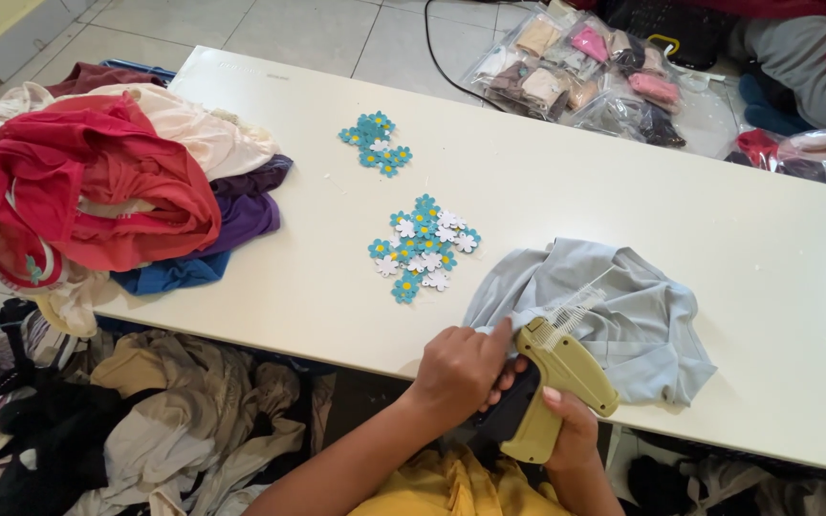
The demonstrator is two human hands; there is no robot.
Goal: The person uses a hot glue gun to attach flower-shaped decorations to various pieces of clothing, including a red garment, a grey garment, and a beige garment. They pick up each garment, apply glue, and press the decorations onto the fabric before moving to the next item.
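Two bare hands at the near edge of the long white table: right hand wrapped around the olive plastic tagging gun, left hand pinching the crumpled pale grey-blue garment against its tip.

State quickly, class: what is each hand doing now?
Left hand: closed, pinching the grey garment at the tagging gun's tip.
Right hand: closed, gripping the tagging gun.
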